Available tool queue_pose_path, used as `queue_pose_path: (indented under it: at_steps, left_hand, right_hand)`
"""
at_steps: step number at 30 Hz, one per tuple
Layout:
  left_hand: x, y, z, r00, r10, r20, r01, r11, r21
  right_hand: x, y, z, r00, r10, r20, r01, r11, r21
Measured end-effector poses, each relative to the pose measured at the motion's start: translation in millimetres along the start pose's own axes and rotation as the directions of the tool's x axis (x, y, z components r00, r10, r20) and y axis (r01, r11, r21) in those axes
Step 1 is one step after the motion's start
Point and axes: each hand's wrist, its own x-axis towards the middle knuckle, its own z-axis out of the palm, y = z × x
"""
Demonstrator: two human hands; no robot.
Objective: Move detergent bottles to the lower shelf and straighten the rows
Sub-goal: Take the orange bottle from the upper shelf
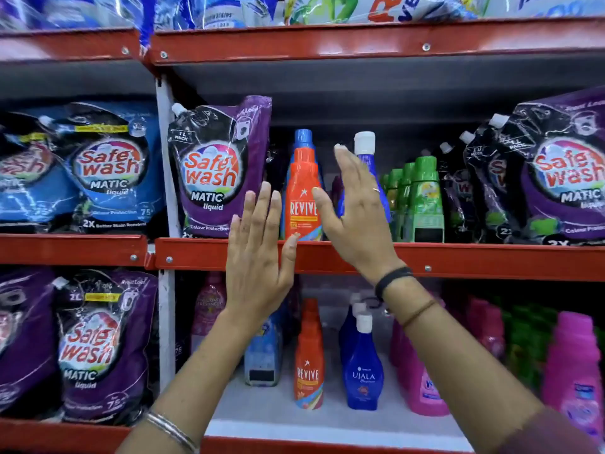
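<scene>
An orange Revive bottle [302, 188] with a blue cap stands at the front of the upper shelf [458, 260]. To its right stands a blue bottle [368, 158] with a white cap. My left hand [258, 257] is open, fingers up, just left of the Revive bottle, thumb near its base. My right hand [353, 211] is open in front of the blue bottle, thumb close to the Revive bottle. Neither hand grips anything. On the lower shelf [327, 430] stand another Revive bottle [308, 355] and a blue Ujala bottle [363, 365].
Purple Safe Wash pouches [212, 172] flank the upper bottles on the left and on the right [556, 178]. Green bottles [422, 201] stand right of the blue one. Pink bottles [573, 371] and a light blue bottle [265, 348] fill the lower shelf. Blue pouches [108, 172] sit far left.
</scene>
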Motion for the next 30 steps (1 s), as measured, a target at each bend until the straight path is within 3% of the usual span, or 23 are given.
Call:
queue_pose_path:
  at_steps: [5, 12, 19, 25, 30]
  left_hand:
    - [-13, -21, 17, 0.995, -0.009, 0.103, 0.004, 0.999, 0.047]
    - [-24, -33, 38, 0.991, -0.03, 0.133, 0.009, 0.988, 0.157]
    - [-25, -34, 41, 0.996, -0.013, 0.083, -0.001, 0.986, 0.165]
    - [-27, -34, 42, 0.998, -0.003, 0.068, -0.01, 0.981, 0.192]
    - [-29, -33, 43, 0.998, 0.0, 0.062, -0.014, 0.977, 0.214]
  right_hand:
    - [18, -10, 37, 0.97, 0.114, 0.214, -0.086, 0.987, -0.133]
    - [24, -16, 54, 0.943, 0.304, 0.134, -0.225, 0.881, -0.416]
    - [20, -14, 38, 0.958, 0.276, 0.079, -0.263, 0.954, -0.143]
    - [9, -24, 4, 0.976, 0.195, -0.097, -0.195, 0.981, 0.011]
    - [-15, -32, -24, 0.959, 0.281, 0.033, -0.283, 0.955, 0.084]
